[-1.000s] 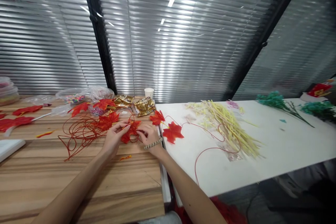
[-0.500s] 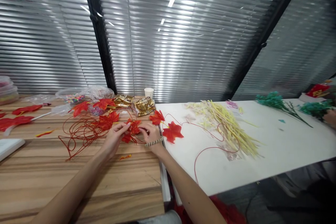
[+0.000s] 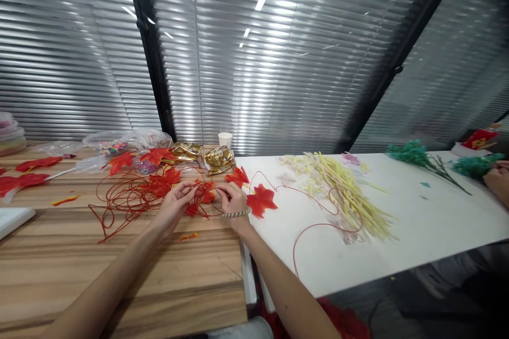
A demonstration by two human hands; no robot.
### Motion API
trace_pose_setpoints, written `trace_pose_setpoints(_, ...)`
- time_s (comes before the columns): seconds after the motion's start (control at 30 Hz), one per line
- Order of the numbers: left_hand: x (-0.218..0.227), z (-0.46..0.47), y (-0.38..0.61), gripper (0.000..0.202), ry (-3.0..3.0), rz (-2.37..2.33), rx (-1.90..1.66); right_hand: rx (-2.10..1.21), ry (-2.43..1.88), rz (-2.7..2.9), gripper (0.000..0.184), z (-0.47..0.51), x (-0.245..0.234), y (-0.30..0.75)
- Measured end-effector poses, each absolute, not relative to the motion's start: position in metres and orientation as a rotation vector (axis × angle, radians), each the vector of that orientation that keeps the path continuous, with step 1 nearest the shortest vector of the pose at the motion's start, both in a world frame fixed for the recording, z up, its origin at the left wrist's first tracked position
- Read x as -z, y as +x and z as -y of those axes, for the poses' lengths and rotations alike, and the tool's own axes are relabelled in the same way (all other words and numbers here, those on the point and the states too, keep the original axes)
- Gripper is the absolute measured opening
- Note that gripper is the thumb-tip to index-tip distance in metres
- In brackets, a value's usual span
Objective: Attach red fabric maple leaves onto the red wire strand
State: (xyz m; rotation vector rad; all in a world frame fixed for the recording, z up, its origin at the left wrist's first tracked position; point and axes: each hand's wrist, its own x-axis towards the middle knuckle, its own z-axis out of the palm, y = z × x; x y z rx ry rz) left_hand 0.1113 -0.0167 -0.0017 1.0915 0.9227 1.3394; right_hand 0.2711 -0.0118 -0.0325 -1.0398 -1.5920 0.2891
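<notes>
Currently | both hands (image 3: 175,203) (image 3: 235,202) pinching red cord (image 3: 139,197) | clear tub (image 3: 92,141): multicoloured bits (image 3: 113,147) | white cup (image 3: 225,141): contents hidden

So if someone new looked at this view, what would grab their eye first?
Most likely the tangled red cord on the wooden table, with red leaves among it and the left hand and right hand pinching at its right side. Next, probably the bundle of yellow strips on the white table to the right. The teal sprigs toward that table's far right stand out too.
</notes>
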Motion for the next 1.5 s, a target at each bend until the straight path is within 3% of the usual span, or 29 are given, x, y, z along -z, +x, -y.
trace_pose_setpoints(0.13,0.001,0.016,0.112,0.036,1.121,-0.924,-1.329,-0.282,-0.993,1.638,0.020,0.012,0.034,0.270)
trace_pose_setpoints(0.4,0.002,0.017,0.111,0.024,1.091,-0.878,-1.327,-0.268,-0.989,1.615,0.019,0.008,0.034,0.272)
trace_pose_setpoints(0.6,0.001,0.015,0.111,0.037,1.048,-0.941,-1.364,-0.266,-0.994,1.606,0.020,0.006,0.033,0.272)
trace_pose_setpoints(0.9,-0.002,0.020,0.115,0.031,1.229,-1.068,-1.371,-0.247,-0.958,1.587,0.017,0.008,0.030,0.272)
trace_pose_setpoints(1.13,0.004,0.014,0.111,0.045,1.146,-1.118,-1.337,-0.302,-0.906,1.641,0.019,0.011,0.027,0.270)
trace_pose_setpoints(1.5,0.008,0.012,0.109,0.047,1.293,-1.169,-1.346,-0.319,-0.902,1.660,0.017,0.012,0.026,0.271)
